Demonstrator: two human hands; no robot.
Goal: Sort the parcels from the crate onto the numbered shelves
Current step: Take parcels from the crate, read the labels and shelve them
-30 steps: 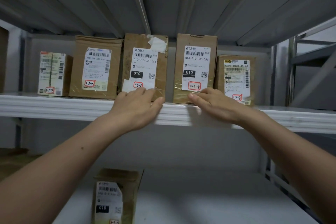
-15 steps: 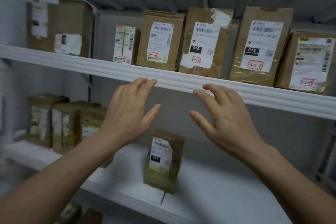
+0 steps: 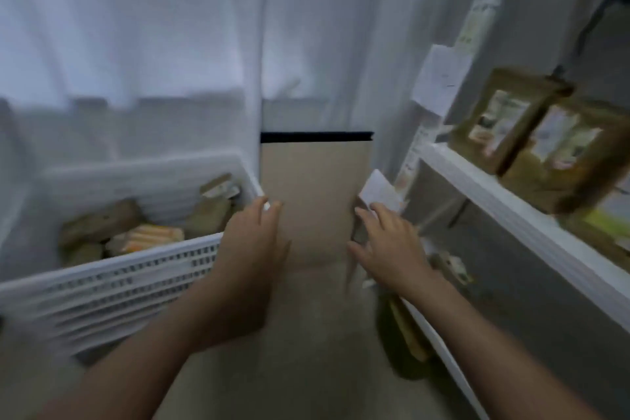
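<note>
Parcels lie in a heap inside the white crate on the left, brown ones and an orange one; they are all jumbled, so a quick grab may pull up the wrong one, or drag a second one over the side. The left hand is wide and holds nothing; it hangs right by the crate's corner, and I think it could bang the hard rim if it dives in fast. The right hand is wide too, fingers spread, holding nothing; it is very near a white paper slip sticking out by the shelf post; I cannot tell if they touch; a brush could knock it off. The picture is smeary, so no label number can be read; a wrong read would send a parcel to the wrong shelf.

The floor between the hands is plain and pale, with a dark strip at its far end; white walls stand behind; on the right a white shelf carries brown boxes with labels, packed close together.
</note>
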